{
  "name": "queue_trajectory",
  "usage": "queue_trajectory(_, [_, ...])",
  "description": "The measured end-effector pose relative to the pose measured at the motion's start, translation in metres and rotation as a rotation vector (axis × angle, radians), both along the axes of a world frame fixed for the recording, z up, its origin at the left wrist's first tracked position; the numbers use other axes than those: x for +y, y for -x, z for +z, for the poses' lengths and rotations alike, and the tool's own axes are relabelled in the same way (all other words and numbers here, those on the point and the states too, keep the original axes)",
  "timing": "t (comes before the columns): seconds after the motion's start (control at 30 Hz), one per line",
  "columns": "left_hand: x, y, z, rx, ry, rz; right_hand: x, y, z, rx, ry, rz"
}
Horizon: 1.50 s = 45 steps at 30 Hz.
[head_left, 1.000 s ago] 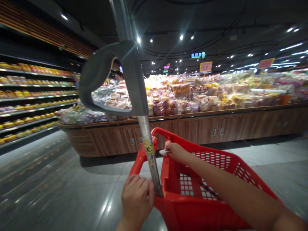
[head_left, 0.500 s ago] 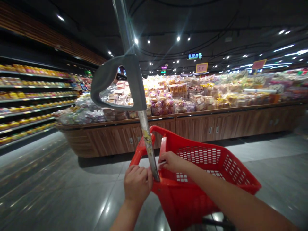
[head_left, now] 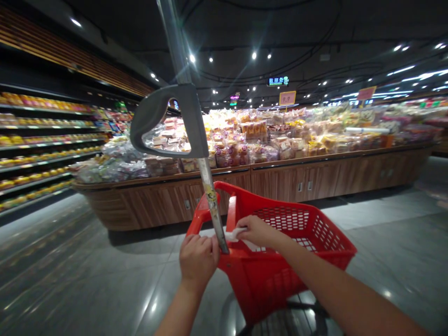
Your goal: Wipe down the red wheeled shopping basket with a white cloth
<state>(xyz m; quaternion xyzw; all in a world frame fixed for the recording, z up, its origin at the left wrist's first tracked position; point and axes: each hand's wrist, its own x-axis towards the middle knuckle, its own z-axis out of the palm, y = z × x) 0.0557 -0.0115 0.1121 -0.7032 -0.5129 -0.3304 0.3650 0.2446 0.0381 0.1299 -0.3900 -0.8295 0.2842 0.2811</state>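
Note:
A red shopping cart (head_left: 261, 275) with a perforated basket stands in front of me. My left hand (head_left: 198, 261) is closed around the red frame at its near left end, beside the foot of a metal pole (head_left: 213, 205). Higher on the pole sits a grey loop-shaped handle (head_left: 196, 123). On the pole's other side, over the basket's near edge, my right hand (head_left: 257, 231) is closed in a pinch. Between its fingers is a soft white tissue-like piece (head_left: 233, 234), stretching left toward the pole. Whether its far end reaches my left hand is hidden.
Beyond the cart runs a long wooden display counter (head_left: 231, 186) heaped with packaged foods (head_left: 259, 135). At the left, shelves (head_left: 38, 144) hold rows of yellow packages. A price sign (head_left: 287, 98) rises above the counter. Grey shiny floor (head_left: 140, 270) surrounds the cart.
My right hand has moved right, away from the pole, and more of the white piece shows. My left hand keeps its grip on the frame. The view has shifted slightly.

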Motion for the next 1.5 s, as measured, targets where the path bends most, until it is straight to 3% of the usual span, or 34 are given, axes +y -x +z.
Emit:
queue_trajectory(0.17, [0.000,0.000,0.001,-0.009,0.019,0.001,-0.037,0.010,-0.012,0.160,-0.106,-0.093])
queue_trajectory(0.3, [-0.001,-0.001,0.003,-0.007,0.032,0.010,-0.048,-0.008,-0.028,0.021,-0.203,-0.251])
queue_trajectory(0.47, [-0.003,-0.002,0.003,0.000,0.009,0.021,-0.047,-0.033,-0.038,-0.128,-0.101,-0.463])
queue_trajectory(0.7, [-0.003,-0.001,0.004,0.027,0.038,0.053,-0.059,0.004,-0.035,0.072,-0.233,-0.311])
queue_trajectory(0.9, [-0.006,0.000,0.005,0.009,0.038,0.054,-0.051,-0.042,-0.049,-0.020,-0.138,-0.417])
queue_trajectory(1.13, [-0.003,0.004,0.005,0.033,0.020,0.038,-0.059,-0.019,-0.050,0.140,-0.171,-0.389])
queue_trajectory(1.23, [-0.002,0.007,0.005,0.045,-0.004,0.032,-0.057,-0.038,-0.055,0.078,-0.145,-0.395])
queue_trajectory(1.37, [0.000,0.011,0.004,0.043,-0.012,0.016,-0.050,-0.081,-0.067,-0.107,-0.097,-0.514])
queue_trajectory(1.5, [0.003,0.014,0.003,0.031,-0.014,-0.006,-0.051,-0.072,-0.065,-0.058,-0.105,-0.511])
